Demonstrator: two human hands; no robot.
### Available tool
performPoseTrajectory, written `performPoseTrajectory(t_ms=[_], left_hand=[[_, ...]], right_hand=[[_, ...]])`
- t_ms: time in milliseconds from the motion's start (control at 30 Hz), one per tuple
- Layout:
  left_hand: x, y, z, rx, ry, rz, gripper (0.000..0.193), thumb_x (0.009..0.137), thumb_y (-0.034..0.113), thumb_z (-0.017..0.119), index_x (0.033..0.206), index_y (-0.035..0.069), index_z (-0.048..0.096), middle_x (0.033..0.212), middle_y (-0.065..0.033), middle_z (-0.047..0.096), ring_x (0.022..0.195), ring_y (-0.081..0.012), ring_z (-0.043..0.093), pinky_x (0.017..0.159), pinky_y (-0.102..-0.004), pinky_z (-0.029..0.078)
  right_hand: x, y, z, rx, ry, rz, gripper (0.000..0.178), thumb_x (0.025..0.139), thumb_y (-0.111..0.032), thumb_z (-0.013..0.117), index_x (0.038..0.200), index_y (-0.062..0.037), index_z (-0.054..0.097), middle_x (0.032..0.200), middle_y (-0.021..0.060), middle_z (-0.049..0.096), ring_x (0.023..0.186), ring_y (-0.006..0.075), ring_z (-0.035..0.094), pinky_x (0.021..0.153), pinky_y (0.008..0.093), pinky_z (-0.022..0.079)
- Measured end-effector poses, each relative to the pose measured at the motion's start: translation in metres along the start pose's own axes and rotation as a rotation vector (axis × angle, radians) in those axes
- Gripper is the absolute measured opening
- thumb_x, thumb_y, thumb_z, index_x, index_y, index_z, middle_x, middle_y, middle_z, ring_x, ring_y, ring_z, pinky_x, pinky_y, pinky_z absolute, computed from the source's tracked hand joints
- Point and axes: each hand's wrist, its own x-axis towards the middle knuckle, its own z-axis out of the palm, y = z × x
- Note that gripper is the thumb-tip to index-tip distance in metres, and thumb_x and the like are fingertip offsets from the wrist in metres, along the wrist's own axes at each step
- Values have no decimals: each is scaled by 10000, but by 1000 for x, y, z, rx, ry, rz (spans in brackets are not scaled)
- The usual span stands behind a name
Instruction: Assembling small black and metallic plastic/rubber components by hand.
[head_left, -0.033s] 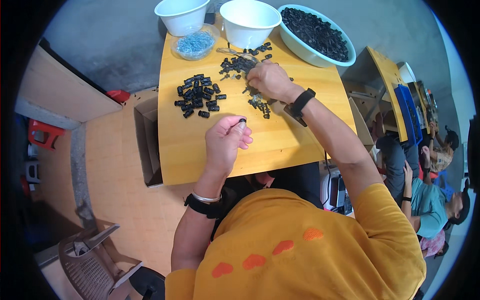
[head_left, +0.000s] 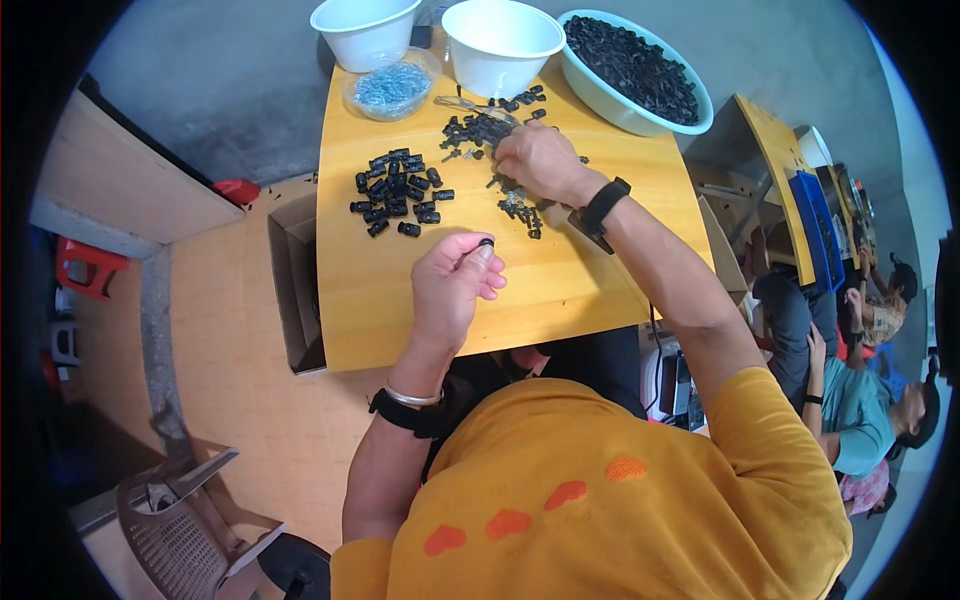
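Observation:
My left hand (head_left: pixel 455 285) is closed over the near part of the wooden table (head_left: pixel 590 290), thumb and forefinger pinching a small black plastic piece (head_left: pixel 487 242). My right hand (head_left: pixel 548 165) reaches farther in, its fingers bent down at a scatter of small black parts (head_left: pixel 478 128). Its fingertips are partly hidden, so what they hold cannot be made out. Just nearer than that hand lie more tiny black pieces (head_left: pixel 520 212). On the left of the table is a heap of black barrel-shaped pieces (head_left: pixel 396 190) that look like cord locks.
Along the far edge stand two white tubs (head_left: pixel 503 50), a clear bowl of small silvery-blue springs (head_left: pixel 391 85) and a pale basin heaped with black parts (head_left: pixel 632 75). A cardboard box (head_left: pixel 293 280) sits left of the table. People (head_left: pixel 860 425) sit at the right.

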Motion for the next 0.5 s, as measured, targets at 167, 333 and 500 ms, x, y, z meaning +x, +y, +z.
performPoseTrajectory(t_ms=[167,333,500], left_hand=[[4,-3,-4,-27,-47,27,157,878,103,520,984,-4,567,771,-98,609,607,-132,585,529,-220,468],[5,-3,-3,-27,-35,21,159,881,106,517,984,-5,566,774,-99,609,606,-131,584,531,-218,470],[0,-1,0,-25,-19,40,163,881,114,519,983,-5,564,783,-100,610,610,-132,586,533,-218,473]], right_hand=[[9,-5,3,-79,-79,28,136,739,-168,548,728,-83,654,710,128,616,774,306,580,705,408,456],[18,-8,4,-29,-190,135,133,744,-144,529,723,-59,629,741,133,618,728,307,586,690,406,461],[16,-2,10,-61,-102,101,148,767,-163,530,766,-57,633,743,130,623,717,283,595,664,382,462]])
